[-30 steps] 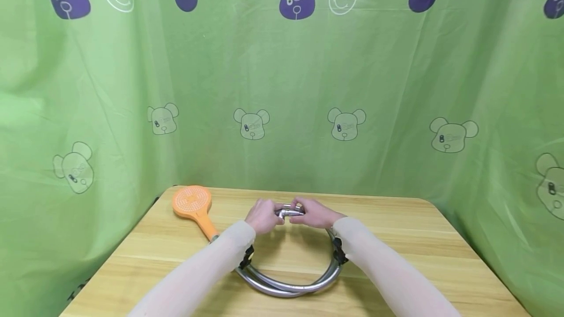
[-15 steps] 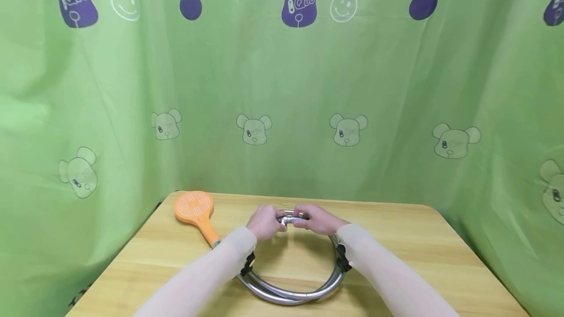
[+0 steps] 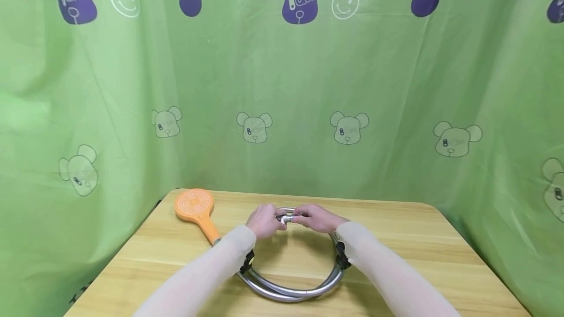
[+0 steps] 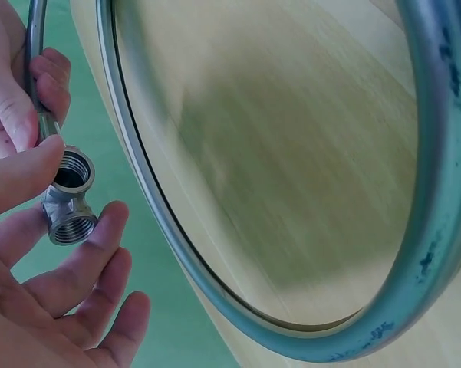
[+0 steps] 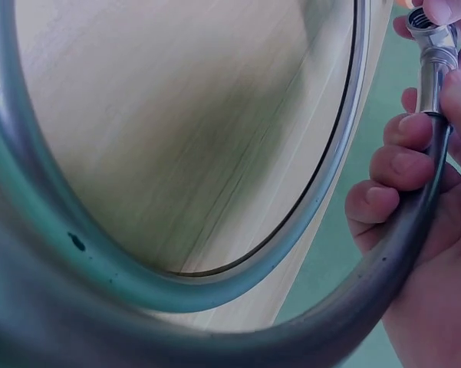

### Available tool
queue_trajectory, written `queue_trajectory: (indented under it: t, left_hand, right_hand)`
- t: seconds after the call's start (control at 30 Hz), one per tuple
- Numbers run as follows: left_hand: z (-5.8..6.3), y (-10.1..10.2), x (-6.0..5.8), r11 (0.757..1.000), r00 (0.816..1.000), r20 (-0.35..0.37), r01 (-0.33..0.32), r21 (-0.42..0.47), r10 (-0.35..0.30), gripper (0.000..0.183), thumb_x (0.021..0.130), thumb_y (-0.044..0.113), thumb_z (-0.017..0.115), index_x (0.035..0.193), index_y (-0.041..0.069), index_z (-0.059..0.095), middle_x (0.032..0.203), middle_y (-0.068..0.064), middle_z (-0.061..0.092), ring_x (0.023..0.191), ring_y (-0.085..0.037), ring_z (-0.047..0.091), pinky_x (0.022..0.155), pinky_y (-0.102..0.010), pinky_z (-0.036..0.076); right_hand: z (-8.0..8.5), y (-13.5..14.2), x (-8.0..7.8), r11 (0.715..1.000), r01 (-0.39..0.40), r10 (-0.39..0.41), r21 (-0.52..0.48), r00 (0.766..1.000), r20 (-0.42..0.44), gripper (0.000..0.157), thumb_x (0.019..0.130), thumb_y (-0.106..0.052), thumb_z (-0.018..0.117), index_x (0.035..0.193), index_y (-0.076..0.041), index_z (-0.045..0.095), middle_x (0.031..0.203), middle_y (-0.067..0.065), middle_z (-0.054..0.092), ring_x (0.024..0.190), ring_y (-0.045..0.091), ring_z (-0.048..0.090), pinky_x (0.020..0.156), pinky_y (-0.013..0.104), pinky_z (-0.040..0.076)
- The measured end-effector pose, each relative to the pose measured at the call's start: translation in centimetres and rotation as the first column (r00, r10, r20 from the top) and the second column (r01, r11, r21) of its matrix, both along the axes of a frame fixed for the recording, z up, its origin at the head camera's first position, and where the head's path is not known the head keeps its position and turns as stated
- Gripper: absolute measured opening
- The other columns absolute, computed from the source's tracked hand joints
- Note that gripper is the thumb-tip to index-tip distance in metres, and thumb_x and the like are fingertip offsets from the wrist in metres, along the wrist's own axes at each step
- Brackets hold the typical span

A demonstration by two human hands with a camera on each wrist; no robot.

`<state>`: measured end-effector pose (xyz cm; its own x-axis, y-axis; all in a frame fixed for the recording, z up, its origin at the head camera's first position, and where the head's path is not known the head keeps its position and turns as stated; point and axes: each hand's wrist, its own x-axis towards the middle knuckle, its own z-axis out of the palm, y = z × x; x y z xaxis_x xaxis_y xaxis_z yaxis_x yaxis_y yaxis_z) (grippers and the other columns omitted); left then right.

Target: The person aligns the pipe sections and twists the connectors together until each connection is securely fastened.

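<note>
In the left wrist view a silver tee-shaped pipe fitting shows two threaded openings. My left hand pinches this fitting between thumb and forefinger, its other fingers spread loosely. My right hand holds the end of a grey metallic shower hose, with fingers curled round it just behind its silver end nut. Hose end and fitting meet in line between the two hands. An orange shower head lies face up at the far left of the table, its handle running down to the hose behind my left forearm.
The hose lies coiled in a loop on the wooden table, between my forearms. A green curtain with bear prints hangs behind and at both sides. Black straps sit at the wrists.
The head view has tilted slightly, so the table and hands sit a little lower. Both hands stay at the joint; my right fingers have shifted slightly on the hose end.
</note>
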<state>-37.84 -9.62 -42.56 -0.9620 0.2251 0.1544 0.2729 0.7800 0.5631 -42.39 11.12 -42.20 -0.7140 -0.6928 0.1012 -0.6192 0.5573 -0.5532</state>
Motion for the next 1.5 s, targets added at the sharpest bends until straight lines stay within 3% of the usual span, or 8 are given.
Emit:
queue_trajectory:
  t: [0.1,0.3,0.47,0.67,0.9,1.1,1.3,1.5]
  left_hand:
    - [-0.04,-0.02,-0.05,1.000,1.000,-0.001,0.004,0.002,-0.004,0.034,0.080,0.022,0.083,0.113,0.017,0.077,0.077,0.007,0.065,0.063,-0.012,0.054,0.062,-0.030,0.045]
    - [0.30,0.08,0.10,1.000,1.000,-0.010,0.013,0.003,-0.013,0.042,0.081,0.023,0.082,0.122,0.020,0.074,0.083,0.008,0.068,0.064,-0.012,0.054,0.063,-0.030,0.045]
    - [0.42,0.14,0.21,1.000,1.000,-0.007,0.014,-0.003,-0.014,0.041,0.081,0.024,0.082,0.121,0.021,0.074,0.081,0.009,0.067,0.064,-0.011,0.054,0.063,-0.029,0.045]
    - [0.42,0.13,0.24,1.000,1.000,-0.014,0.013,-0.014,-0.013,0.041,0.081,0.024,0.081,0.121,0.020,0.074,0.078,0.010,0.065,0.063,-0.011,0.054,0.062,-0.029,0.045]
    - [0.37,0.12,0.33,1.000,1.000,-0.018,0.011,-0.017,-0.011,0.037,0.082,0.024,0.081,0.117,0.019,0.075,0.076,0.008,0.064,0.063,-0.012,0.052,0.061,-0.030,0.044]
    - [0.39,0.20,0.43,1.000,1.000,-0.004,0.012,-0.007,-0.012,0.042,0.082,0.023,0.081,0.122,0.019,0.073,0.078,0.009,0.066,0.063,-0.011,0.053,0.062,-0.029,0.045]
    - [0.63,0.26,0.50,0.999,0.999,-0.027,0.016,-0.027,-0.017,0.040,0.082,0.022,0.081,0.121,0.020,0.074,0.082,0.006,0.069,0.064,-0.012,0.053,0.063,-0.030,0.044]
    - [0.75,0.26,0.63,0.999,0.999,-0.032,0.015,-0.041,-0.016,0.033,0.082,0.022,0.081,0.115,0.020,0.077,0.075,0.008,0.063,0.063,-0.012,0.052,0.061,-0.029,0.043]
  right_hand:
    - [0.10,-0.06,0.11,1.000,0.019,-0.019,-0.002,1.000,0.014,0.019,0.099,-0.027,0.064,0.105,-0.011,0.071,0.076,-0.001,0.058,0.067,0.010,0.048,0.062,0.026,0.043]
    - [0.21,0.12,0.28,0.997,0.027,-0.024,-0.065,0.998,0.057,0.019,0.090,-0.012,0.073,0.104,-0.011,0.060,0.086,0.006,0.063,0.065,0.012,0.048,0.061,0.028,0.042]
    - [0.08,0.23,0.07,0.997,0.008,-0.005,-0.078,0.999,0.034,0.013,0.091,-0.010,0.072,0.101,-0.011,0.062,0.087,0.008,0.063,0.066,0.011,0.049,0.060,0.026,0.043]
    - [0.07,0.36,0.02,0.999,-0.013,0.013,-0.040,1.000,0.011,0.005,0.096,-0.017,0.067,0.100,-0.013,0.067,0.078,-0.001,0.059,0.066,0.010,0.050,0.060,0.026,0.044]
    - [0.21,0.28,-0.09,1.000,-0.011,0.011,0.023,1.000,0.003,0.020,0.103,-0.027,0.056,0.095,-0.015,0.070,0.069,-0.006,0.052,0.062,0.008,0.045,0.059,0.025,0.041]
    - [0.14,0.20,-0.11,0.999,0.042,-0.044,0.026,0.995,0.087,0.039,0.108,-0.031,0.046,0.092,-0.004,0.069,0.058,-0.006,0.044,0.052,0.009,0.035,0.051,0.023,0.032]
    - [0.18,0.20,0.14,0.998,0.050,-0.046,-0.039,0.995,0.086,0.017,0.097,-0.028,0.066,0.105,-0.013,0.061,0.072,-0.003,0.053,0.060,0.011,0.043,0.057,0.026,0.039]
    - [0.08,0.33,0.18,0.996,0.013,-0.006,-0.089,0.996,0.084,0.017,0.093,-0.014,0.071,0.103,-0.009,0.059,0.076,0.001,0.058,0.062,0.011,0.047,0.056,0.024,0.041]
